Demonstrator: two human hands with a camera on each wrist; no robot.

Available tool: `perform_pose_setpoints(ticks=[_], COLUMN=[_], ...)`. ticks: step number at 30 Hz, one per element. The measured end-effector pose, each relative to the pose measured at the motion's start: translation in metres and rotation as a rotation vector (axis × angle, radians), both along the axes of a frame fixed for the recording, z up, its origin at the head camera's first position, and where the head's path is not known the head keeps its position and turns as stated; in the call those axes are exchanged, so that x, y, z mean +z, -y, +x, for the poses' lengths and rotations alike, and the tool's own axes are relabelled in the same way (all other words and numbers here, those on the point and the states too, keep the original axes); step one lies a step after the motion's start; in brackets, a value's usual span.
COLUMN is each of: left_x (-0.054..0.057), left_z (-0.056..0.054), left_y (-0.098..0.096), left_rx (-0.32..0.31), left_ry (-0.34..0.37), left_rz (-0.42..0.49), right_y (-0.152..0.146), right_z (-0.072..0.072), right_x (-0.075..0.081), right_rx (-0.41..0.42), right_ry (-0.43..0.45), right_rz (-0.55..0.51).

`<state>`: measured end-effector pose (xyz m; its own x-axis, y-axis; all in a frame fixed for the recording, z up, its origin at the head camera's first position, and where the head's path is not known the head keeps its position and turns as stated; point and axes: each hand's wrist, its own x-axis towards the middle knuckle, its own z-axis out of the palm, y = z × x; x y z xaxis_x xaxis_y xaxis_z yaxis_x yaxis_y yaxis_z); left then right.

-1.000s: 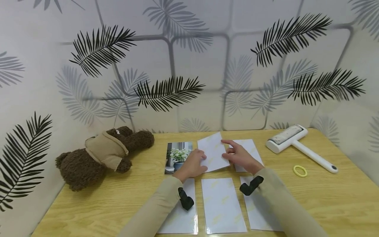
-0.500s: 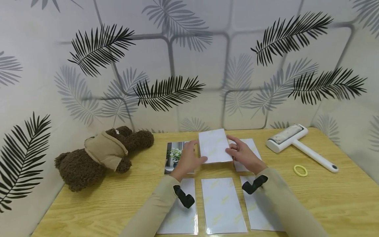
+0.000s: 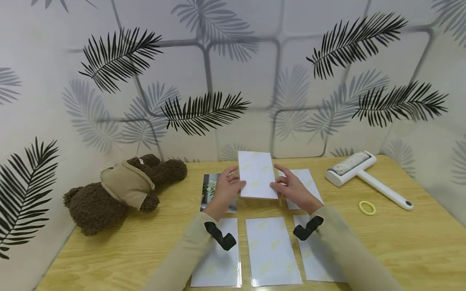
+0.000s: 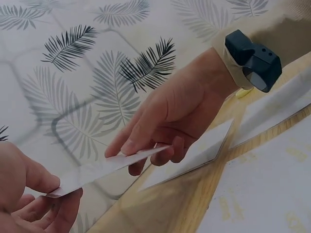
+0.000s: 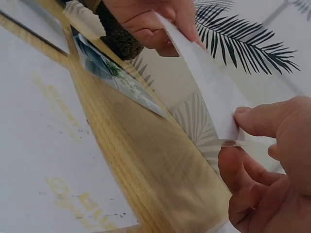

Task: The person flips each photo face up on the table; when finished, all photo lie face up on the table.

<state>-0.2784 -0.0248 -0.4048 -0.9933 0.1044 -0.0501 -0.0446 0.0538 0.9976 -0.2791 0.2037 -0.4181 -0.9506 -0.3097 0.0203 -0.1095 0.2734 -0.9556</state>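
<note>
My two hands hold up a white-backed photo card [image 3: 256, 173] above the table. The left hand [image 3: 225, 190] pinches its left edge, thumb on the white side and fingers beneath, as the left wrist view shows. At the opposite edge, the right hand [image 3: 294, 190] pinches it between thumb [image 5: 252, 121] and curled fingers. The card tilts with its white back towards me; its other side is hidden. Partly behind the left hand lies a face-up photo [image 3: 208, 194] of white flowers in a blue pot. A white-backed card [image 3: 303, 186] lies beyond the right hand.
Several white-backed cards, among them the middle one [image 3: 273, 250], form a front row on the wooden table [image 3: 127, 258]. A brown teddy bear [image 3: 127, 184] lies at the left. To the right are a white lint roller [image 3: 367, 178] and a yellow ring [image 3: 367, 208].
The card has risen from near the table between the photo and the right card, and is now tilted up in both hands. Its left edge came into the left hand's grip.
</note>
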Motion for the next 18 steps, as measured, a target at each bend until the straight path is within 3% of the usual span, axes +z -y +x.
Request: perform_pose_setpoints(ticks=[4,8,11,18], left_x=[0.009,0.013,0.011,0.012], left_z=[0.0,0.002,0.005,0.013], left_y=[0.0,-0.003,-0.005,-0.011], left_rx=[-0.011,-0.054,-0.111,-0.231], left_ry=[-0.005,0.002,0.003,-0.088], left_rz=[0.031,0.066,0.087,0.045], right_y=[0.007,0.016,0.023,0.03], right_z=[0.001,0.0,0.0,0.004], right_x=[0.005,0.007,0.005,0.01], right_rx=[-0.042,-0.109,-0.097,0.057], right_ry=[-0.068,-0.064,-0.019,0.044], right_rz=[0.155,0.271,0.268,0.187])
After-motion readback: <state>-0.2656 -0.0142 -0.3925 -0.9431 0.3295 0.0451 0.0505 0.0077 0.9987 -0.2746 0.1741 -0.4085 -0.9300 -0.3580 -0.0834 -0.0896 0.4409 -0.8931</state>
